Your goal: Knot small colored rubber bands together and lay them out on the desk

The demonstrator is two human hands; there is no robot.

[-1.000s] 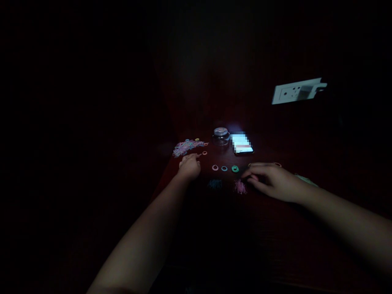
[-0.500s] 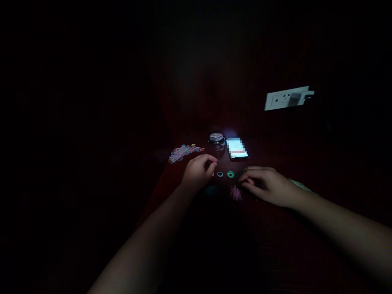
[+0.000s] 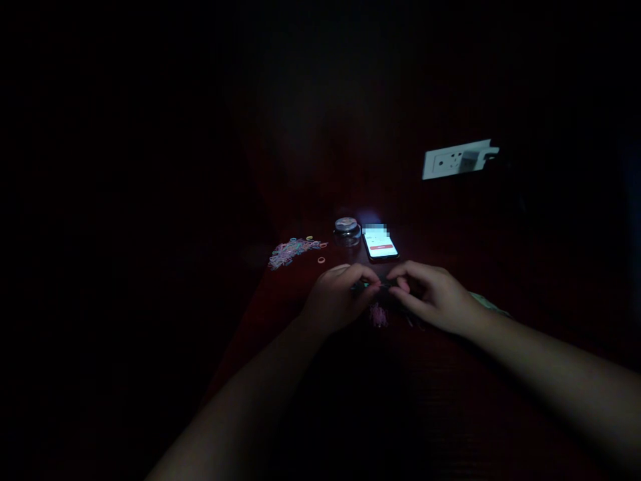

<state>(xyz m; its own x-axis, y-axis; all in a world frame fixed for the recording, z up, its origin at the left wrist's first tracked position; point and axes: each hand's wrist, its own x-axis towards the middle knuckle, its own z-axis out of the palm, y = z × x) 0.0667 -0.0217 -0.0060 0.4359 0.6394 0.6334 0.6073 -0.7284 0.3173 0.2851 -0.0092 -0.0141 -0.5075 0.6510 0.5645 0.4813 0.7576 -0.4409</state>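
My left hand (image 3: 345, 294) is closed in a pinch over the dark red table; whatever sits between its fingertips is too small and dim to name. Close by on the right, my right hand (image 3: 431, 290) has its thumb and index finger slightly apart, the other fingers curled. The two sets of fingertips nearly meet. Below them lies a small heap of pink rubber bands (image 3: 379, 315). A bit of a green ring (image 3: 359, 286) shows behind my left fingers. Farther left is a pile of mixed-colour rubber bands (image 3: 294, 252), with a single orange band (image 3: 321, 260) beside it.
A lidded clear jar (image 3: 346, 232) stands at the back, next to a phone (image 3: 380, 243) with its screen lit. A pale green item (image 3: 488, 302) lies behind my right wrist. On the wall is a white socket panel (image 3: 458, 160) with a plug. The surroundings are very dark.
My left hand has moved right from beside the mixed pile, over the row of rings, to my right hand's fingertips. My right hand has stayed nearly in place. The view has shifted slightly.
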